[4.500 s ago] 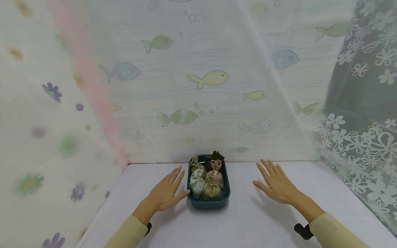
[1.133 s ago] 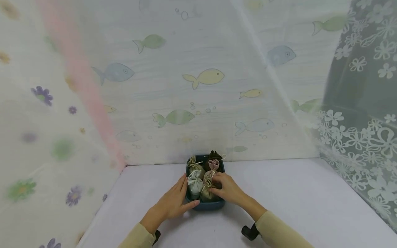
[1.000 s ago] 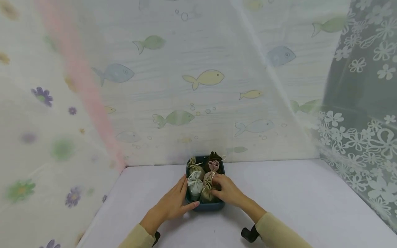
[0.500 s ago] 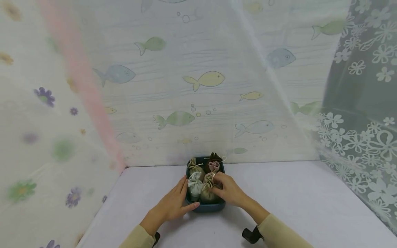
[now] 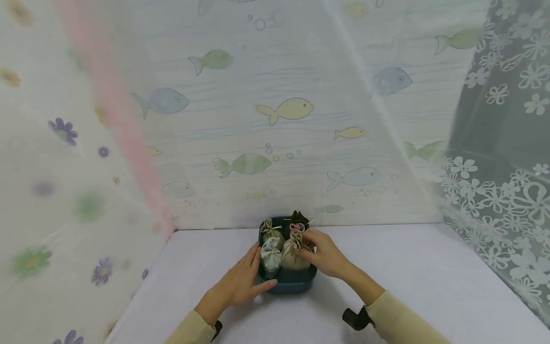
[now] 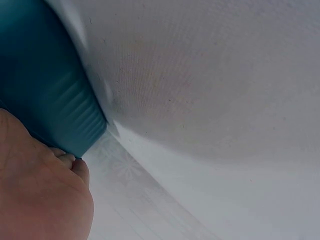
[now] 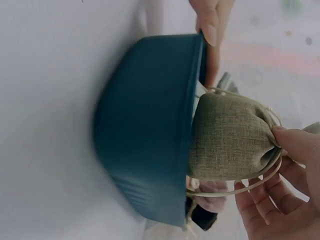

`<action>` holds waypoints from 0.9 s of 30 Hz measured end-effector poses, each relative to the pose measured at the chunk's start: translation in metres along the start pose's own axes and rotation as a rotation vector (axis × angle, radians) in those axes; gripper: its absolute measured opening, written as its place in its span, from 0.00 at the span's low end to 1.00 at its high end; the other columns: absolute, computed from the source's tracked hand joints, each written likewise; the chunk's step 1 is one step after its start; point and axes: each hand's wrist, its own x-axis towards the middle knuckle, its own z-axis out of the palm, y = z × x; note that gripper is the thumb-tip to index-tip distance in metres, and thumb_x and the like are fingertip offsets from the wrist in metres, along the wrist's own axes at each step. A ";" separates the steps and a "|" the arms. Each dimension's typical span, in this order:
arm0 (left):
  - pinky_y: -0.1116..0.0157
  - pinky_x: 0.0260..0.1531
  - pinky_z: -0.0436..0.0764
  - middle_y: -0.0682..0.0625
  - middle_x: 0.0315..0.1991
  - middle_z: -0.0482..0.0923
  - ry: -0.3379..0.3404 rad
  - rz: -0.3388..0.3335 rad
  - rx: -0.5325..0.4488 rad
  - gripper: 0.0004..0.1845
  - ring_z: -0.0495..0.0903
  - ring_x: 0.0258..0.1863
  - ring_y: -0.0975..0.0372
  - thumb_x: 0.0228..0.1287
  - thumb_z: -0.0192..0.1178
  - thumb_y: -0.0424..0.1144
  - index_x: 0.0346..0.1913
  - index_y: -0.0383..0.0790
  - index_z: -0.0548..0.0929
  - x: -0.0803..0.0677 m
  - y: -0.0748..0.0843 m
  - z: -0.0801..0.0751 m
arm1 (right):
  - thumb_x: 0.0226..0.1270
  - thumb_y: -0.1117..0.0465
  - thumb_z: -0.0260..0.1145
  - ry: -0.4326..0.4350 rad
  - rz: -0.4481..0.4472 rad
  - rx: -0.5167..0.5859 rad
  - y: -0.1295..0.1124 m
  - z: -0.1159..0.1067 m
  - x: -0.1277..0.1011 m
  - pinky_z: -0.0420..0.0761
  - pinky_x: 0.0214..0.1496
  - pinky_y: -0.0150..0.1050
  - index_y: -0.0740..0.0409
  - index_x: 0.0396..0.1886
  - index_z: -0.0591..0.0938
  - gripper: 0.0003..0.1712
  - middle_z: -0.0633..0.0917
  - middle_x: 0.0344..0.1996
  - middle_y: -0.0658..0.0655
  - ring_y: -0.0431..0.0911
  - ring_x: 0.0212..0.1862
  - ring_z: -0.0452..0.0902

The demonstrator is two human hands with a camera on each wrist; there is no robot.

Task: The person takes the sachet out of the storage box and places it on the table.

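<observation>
My right hand point(image 5: 324, 251) pinches the gathered neck of an olive-green drawstring pouch point(image 7: 230, 135), whose cord loops hang around it. In the right wrist view the pouch's body stands above the rim of the dark teal basin point(image 7: 150, 120). My left hand point(image 5: 238, 282) rests against the basin's left side, fingers straight, thumb along the front rim. Inside the basin are a pale mint pouch point(image 5: 271, 258), another olive pouch point(image 5: 270, 229) at the back left, a pink pouch point(image 5: 296, 228) partly hidden behind the held one, and a dark brown pouch point(image 5: 298, 217).
The basin stands near the back edge of a table with a white cloth point(image 5: 386, 267). Behind it hangs a sheer curtain point(image 5: 283, 134) printed with fish. Flowered cloth point(image 5: 86, 191) hangs at the left, and white-flowered netting point(image 5: 507, 215) at the right.
The right hand came in from the right, took hold of the front olive pouch at its neck and raised it from the basin floor. The left hand moved slightly onto the basin's side and front rim.
</observation>
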 end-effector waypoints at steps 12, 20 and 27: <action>0.47 0.76 0.57 0.38 0.83 0.37 -0.002 -0.004 0.007 0.61 0.44 0.82 0.48 0.66 0.39 0.81 0.82 0.31 0.46 0.002 0.000 -0.001 | 0.70 0.63 0.71 0.030 0.061 -0.029 0.007 -0.032 0.001 0.83 0.45 0.41 0.52 0.36 0.83 0.03 0.80 0.38 0.48 0.43 0.43 0.77; 0.47 0.76 0.57 0.37 0.83 0.39 0.007 0.007 0.015 0.60 0.44 0.82 0.48 0.67 0.41 0.79 0.81 0.29 0.47 0.002 0.000 -0.002 | 0.69 0.63 0.72 0.080 0.066 -0.063 0.022 -0.051 -0.006 0.83 0.44 0.43 0.53 0.34 0.81 0.06 0.80 0.36 0.49 0.44 0.42 0.76; 0.45 0.75 0.58 0.36 0.83 0.40 0.008 0.014 0.003 0.59 0.46 0.81 0.46 0.69 0.45 0.76 0.81 0.27 0.48 0.000 0.001 0.000 | 0.68 0.66 0.72 0.124 0.098 -0.107 0.037 -0.066 -0.015 0.82 0.43 0.39 0.56 0.33 0.81 0.06 0.80 0.35 0.50 0.45 0.41 0.76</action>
